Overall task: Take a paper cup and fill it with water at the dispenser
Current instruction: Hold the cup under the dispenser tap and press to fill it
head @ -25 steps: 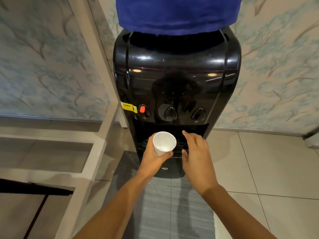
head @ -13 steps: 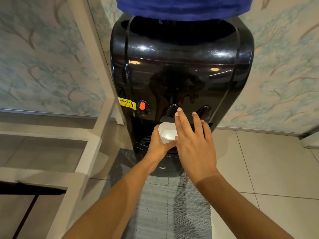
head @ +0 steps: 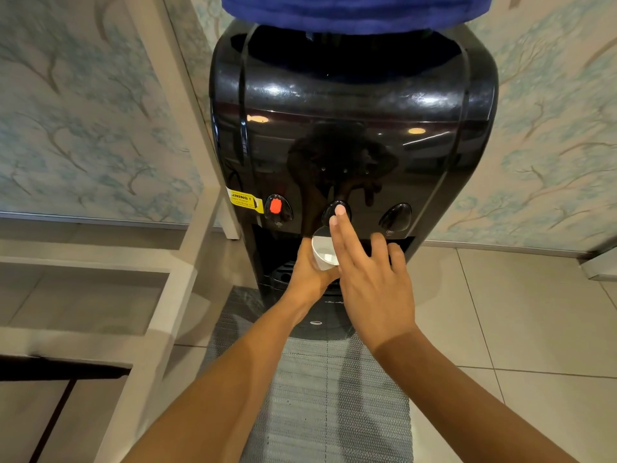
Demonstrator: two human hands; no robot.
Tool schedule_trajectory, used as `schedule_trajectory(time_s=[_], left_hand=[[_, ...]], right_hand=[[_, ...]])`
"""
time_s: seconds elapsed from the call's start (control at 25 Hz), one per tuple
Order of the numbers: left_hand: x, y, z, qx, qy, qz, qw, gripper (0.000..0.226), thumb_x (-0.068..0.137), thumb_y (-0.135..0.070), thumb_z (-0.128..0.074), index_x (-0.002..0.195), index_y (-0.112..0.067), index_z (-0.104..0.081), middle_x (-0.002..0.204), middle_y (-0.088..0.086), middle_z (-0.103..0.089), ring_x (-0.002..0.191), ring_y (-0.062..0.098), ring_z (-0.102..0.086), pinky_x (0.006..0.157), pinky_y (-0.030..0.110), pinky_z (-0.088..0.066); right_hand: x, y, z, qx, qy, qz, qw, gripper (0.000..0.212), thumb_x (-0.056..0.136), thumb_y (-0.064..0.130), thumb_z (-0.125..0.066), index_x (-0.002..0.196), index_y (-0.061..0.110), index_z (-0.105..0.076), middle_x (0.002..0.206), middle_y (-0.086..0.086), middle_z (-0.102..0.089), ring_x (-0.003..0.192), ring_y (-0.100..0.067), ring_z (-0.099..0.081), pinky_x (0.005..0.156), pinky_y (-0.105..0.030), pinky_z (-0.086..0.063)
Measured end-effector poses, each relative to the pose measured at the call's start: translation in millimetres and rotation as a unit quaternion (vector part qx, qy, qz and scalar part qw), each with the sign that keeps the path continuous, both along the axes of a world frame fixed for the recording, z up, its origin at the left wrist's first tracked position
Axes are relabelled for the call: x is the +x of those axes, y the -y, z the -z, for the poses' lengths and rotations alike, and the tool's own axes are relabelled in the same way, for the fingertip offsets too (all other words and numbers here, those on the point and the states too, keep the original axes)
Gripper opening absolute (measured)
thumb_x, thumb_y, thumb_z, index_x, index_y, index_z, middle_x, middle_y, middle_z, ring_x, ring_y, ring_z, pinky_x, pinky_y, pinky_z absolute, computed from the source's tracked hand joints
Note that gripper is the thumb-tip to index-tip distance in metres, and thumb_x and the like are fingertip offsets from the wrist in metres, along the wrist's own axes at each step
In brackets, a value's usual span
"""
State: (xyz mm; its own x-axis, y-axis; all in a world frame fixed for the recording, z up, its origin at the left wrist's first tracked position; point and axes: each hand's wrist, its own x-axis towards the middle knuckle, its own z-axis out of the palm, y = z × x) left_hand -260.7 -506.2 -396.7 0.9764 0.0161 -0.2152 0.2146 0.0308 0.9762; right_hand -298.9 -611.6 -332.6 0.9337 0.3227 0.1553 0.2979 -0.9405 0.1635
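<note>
Head view: a black water dispenser [head: 354, 135] is seen from above and in front, and every place below is given relative to it. A blue bottle [head: 354, 10] is seated on its top. Three buttons are set in a row across its lower front: a red button [head: 276, 206] toward its left side, a middle button [head: 335, 212] at its centre, and a dark right button [head: 396, 215] toward its right side. A yellow warning label [head: 243, 200] is stuck just beside the red button, at the dispenser's left edge.

A white paper cup [head: 323, 251] is held upright in the recess below the middle button, its open mouth turned up; whether any water is in it cannot be told. The cup is gripped by the left hand [head: 309, 275], whose fingers are wrapped around its lower wall from the left.

The right hand [head: 374, 282] is laid over the cup's right side, with two fingers extended and kept together so that a fingertip [head: 340, 210] is placed on the middle button; the remaining fingers are curled loosely toward the recess.

A grey woven mat [head: 327, 396] is spread on the tiled floor [head: 500, 312] at the dispenser's foot. A pale shelf frame [head: 187, 182] is stood to the dispenser's left, and patterned wallpaper [head: 80, 105] is seen behind it.
</note>
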Motion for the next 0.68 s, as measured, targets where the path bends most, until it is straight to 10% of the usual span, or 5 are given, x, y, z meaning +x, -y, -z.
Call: schedule_trajectory(time_s=[0.68], left_hand=[[5, 4, -7, 0.0, -0.02, -0.005, 1.0, 0.05, 0.071, -0.019, -0.078, 0.096, -0.039, -0.039, 0.099, -0.012, -0.058, 0.088, -0.002, -0.057, 0.055, 0.001, -0.045]], right_hand=[[17, 2, 2, -0.038, 0.055, -0.002, 0.998, 0.089, 0.073, 0.004, -0.06, 0.147, 0.016, -0.013, 0.155, 0.006, -0.023, 0.082, -0.017, -0.05, 0.076, -0.027, -0.046]])
